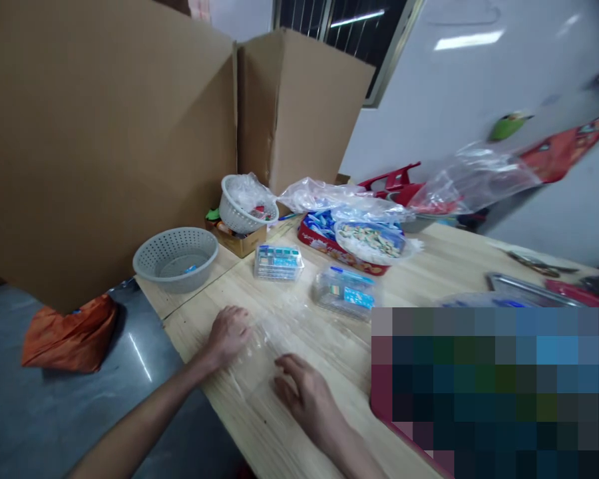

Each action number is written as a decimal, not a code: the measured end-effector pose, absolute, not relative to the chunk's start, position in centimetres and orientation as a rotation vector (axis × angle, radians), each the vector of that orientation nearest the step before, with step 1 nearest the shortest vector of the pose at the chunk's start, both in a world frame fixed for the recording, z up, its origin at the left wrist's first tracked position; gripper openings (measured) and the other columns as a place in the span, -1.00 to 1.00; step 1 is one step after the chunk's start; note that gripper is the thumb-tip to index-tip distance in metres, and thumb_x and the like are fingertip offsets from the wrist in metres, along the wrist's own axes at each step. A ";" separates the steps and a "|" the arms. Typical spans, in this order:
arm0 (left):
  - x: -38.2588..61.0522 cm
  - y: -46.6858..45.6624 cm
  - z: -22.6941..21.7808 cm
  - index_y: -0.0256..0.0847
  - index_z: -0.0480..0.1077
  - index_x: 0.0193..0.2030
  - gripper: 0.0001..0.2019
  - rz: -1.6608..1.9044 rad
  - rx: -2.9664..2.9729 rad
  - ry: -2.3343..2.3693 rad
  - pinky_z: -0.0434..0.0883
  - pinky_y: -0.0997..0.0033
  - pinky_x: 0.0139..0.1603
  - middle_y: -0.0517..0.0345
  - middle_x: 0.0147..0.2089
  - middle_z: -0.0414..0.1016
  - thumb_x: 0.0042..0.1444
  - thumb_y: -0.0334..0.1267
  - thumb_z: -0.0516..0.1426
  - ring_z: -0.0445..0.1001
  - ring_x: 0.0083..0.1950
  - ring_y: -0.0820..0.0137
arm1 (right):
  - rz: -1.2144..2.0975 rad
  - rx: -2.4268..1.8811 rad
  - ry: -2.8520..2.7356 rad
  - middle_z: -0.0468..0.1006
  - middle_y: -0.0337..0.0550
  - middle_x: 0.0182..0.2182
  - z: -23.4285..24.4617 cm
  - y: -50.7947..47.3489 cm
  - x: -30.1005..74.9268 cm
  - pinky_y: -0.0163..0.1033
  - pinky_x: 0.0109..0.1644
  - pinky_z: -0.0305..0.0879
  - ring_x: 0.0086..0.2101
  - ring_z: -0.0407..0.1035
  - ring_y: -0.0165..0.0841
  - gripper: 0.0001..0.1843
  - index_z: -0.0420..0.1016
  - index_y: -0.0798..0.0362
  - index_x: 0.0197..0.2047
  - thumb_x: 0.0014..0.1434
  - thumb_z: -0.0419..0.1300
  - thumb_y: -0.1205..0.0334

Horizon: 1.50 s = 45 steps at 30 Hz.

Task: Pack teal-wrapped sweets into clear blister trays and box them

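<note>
An orange bag lay on the grey surface at the far left, below a large cardboard sheet that was stood up behind the wooden table. On the table's left corner a grey perforated basket was set upright, and only one small blue piece could be made out in it. The left hand was laid knuckles up on the left edge of a clear plastic bag, which was spread flat on the table between the two hands. Its fingers were curled under, and whether film was pinched in them could not be told. The work in hand was judged to be the smoothing of this bag. It would best be done with one edge pinned down and the film stroked outward under light pressure, so that no crease was trapped and the thin plastic was not dragged along the wood. Further back a white basket was tilted on a small cardboard box. It was lined with crumpled clear plastic and a few coloured pieces were held in it. Two clear packs of blue-labelled items were lying near the bag, one just beside the box and the other further right. The right hand was rested on the bag's near edge with fingers loosely bent, and nothing was grasped by it. Behind the packs a red tin was filled with blue packets, and a plastic-covered bowl of mixed small pieces was seated on it. A metal tray was lying at the far right, and its contents were too blurred to be told.
</note>
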<state>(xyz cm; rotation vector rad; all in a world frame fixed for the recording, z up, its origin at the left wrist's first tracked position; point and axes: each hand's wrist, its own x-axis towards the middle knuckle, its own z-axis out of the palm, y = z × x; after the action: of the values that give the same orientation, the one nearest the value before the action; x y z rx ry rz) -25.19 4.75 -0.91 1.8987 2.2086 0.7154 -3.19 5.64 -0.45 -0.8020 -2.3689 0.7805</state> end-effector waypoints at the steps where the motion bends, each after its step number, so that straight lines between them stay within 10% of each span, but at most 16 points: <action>1: -25.2 4.0 -1.1 -0.26 0.42 -0.23 -0.80 0.665 1.859 2.215 0.33 0.30 -0.07 0.00 -0.25 0.50 -0.01 -0.43 0.07 0.43 -0.16 0.26 | 0.764 -0.826 -2.362 0.50 -0.09 -0.30 -1.3 4.6 -3.7 -0.26 -0.31 0.38 -0.35 0.44 -0.30 -0.71 0.44 0.04 -0.11 0.11 0.03 0.41; 16: -16.0 -4.7 -5.2 -0.11 0.44 -0.07 -0.72 0.886 2.019 1.716 0.37 0.57 -0.46 0.26 -0.52 0.49 0.08 -0.29 0.03 0.48 -0.51 0.43 | 0.459 -1.026 -1.970 0.43 -0.09 -0.30 -0.8 -4.4 6.6 -0.28 -0.24 0.40 -0.28 0.40 -0.31 -0.75 0.34 0.00 -0.13 0.16 0.00 0.45; 28: -4.9 -5.2 -3.1 -0.23 0.40 -0.12 -0.78 0.875 2.547 1.529 0.48 0.15 -0.15 -0.08 -0.14 0.48 0.11 -0.29 0.06 0.47 -0.10 0.15 | 0.190 -1.316 -1.966 0.55 -0.08 -0.20 -1.2 -6.5 16.4 -0.13 -0.03 0.35 -0.17 0.45 -0.24 -0.80 0.43 -0.02 -0.14 0.19 0.06 0.38; 33: -1.4 -3.9 -1.5 -0.27 0.38 -0.07 -0.67 0.660 2.575 1.114 0.25 -0.09 0.20 -0.18 0.19 0.29 -0.02 -0.30 0.18 0.12 0.30 -0.03 | 0.217 -1.373 -1.871 0.49 -0.02 -0.14 1.5 1.1 18.2 -0.17 -0.06 0.35 -0.12 0.40 -0.23 -0.84 0.44 0.04 -0.19 0.20 0.06 0.32; 45: 0.0 -7.0 -2.5 -0.28 0.37 -0.10 -0.72 0.591 2.322 1.158 0.08 -0.20 0.26 -0.19 0.19 0.29 0.00 -0.32 0.19 0.06 0.33 -0.03 | 0.036 -1.713 -2.104 0.42 -0.16 -0.37 1.1 7.7 18.5 -0.31 -0.32 0.17 -0.36 0.34 -0.33 -0.87 0.38 0.06 -0.38 0.00 0.11 0.47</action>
<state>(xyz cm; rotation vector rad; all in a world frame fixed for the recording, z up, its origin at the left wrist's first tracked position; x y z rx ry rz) 0.02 -7.00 -2.47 2.3219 1.1581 0.5906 18.49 7.70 1.08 -1.7129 -2.1035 0.0364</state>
